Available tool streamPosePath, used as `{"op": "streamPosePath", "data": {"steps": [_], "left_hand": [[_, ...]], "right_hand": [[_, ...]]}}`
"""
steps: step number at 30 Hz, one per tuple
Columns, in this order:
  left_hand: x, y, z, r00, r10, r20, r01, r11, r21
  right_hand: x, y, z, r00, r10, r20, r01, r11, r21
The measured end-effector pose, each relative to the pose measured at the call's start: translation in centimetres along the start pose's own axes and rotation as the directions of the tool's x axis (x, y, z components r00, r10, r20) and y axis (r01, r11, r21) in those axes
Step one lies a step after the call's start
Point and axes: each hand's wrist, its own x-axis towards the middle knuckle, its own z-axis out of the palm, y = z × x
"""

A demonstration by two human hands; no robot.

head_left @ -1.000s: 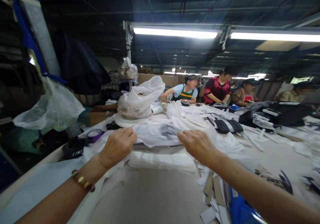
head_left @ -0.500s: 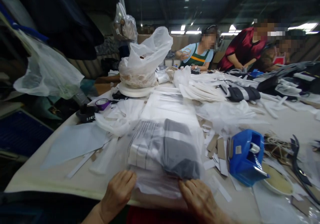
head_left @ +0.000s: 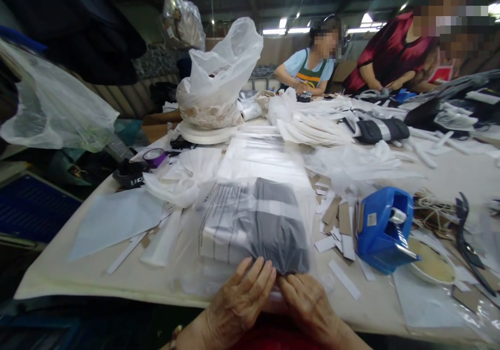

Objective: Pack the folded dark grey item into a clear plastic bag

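Observation:
A clear plastic bag (head_left: 222, 220) with printed lines of text lies in front of me at the near edge of the table. Inside it is a dark grey folded item (head_left: 279, 235) with a pale band across it. My left hand (head_left: 242, 300) lies over the bag's near edge, its fingers stretched out side by side against the plastic. Close beside it, my right hand (head_left: 308, 303) has its fingers curled on the same edge below the grey item, gripping the plastic. The fingertips of my right hand are partly hidden.
A blue tape dispenser (head_left: 383, 230) stands at the right, with a shallow bowl (head_left: 433, 261) and black snips (head_left: 469, 251) beyond. More flat plastic bags (head_left: 265, 157) lie behind. Card scraps (head_left: 339, 220) litter the table (head_left: 50, 266). Co-workers (head_left: 308, 69) stand across it.
My left hand has moved right along the bag's near edge, close to my right hand, and its fingers have opened out flat. The view has shifted slightly.

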Motion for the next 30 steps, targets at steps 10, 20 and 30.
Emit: {"op": "streamPosePath", "data": {"steps": [10,20,30], "left_hand": [[-1.1,0.1,1.8,0.998,-0.050,0.044,0.048,0.997,0.058],[-1.3,0.0,1.7,0.999,-0.036,0.029,0.037,0.999,-0.039],[-1.4,0.2,1.6,0.999,-0.037,0.010,0.037,0.998,-0.045]], "right_hand": [[-0.3,-0.1,0.3,0.998,0.057,0.006,-0.057,0.998,-0.001],[-0.7,0.0,-0.5,1.000,0.023,0.012,-0.023,0.998,0.051],[-0.9,0.1,-0.5,1.000,-0.013,-0.007,0.014,0.997,0.074]]}}
